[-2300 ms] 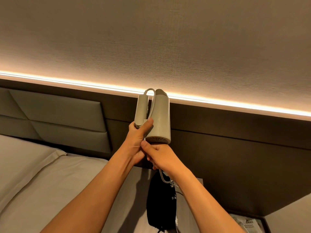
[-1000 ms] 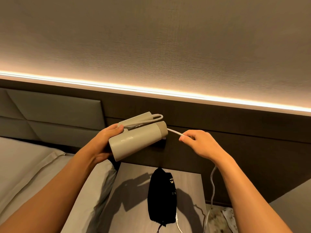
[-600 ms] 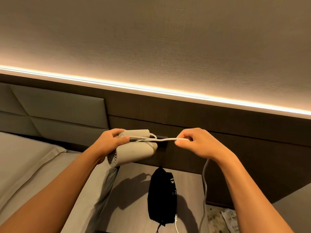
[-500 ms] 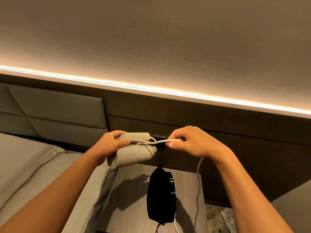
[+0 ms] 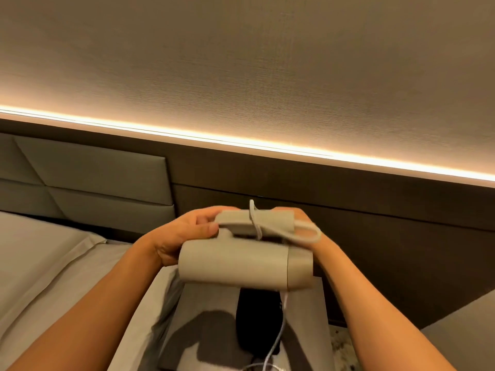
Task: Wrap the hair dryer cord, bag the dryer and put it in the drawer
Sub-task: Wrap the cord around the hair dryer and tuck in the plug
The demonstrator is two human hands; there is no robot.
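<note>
A beige folding hair dryer (image 5: 235, 266) lies sideways in mid-air in front of me, its handle folded along the barrel. My left hand (image 5: 184, 236) grips the handle end at the left. Behind the nozzle end sits my right hand (image 5: 308, 236), mostly hidden, holding the white cord (image 5: 302, 235). One turn of cord crosses the handle and a loop sticks out to the right. The rest of the cord hangs down past the barrel to the nightstand. A black bag (image 5: 257, 322) lies on the nightstand (image 5: 211, 303) below the dryer.
A bed with grey linen (image 5: 53, 266) lies to the left of the nightstand. A padded headboard (image 5: 88, 175) and a dark wall panel (image 5: 375, 210) with a light strip stand behind. Speckled floor (image 5: 340, 346) shows at the lower right.
The dryer turned from upright to sideways. My right hand pulled the cord out to the right, then brought it back across the handle and now sits behind the nozzle end.
</note>
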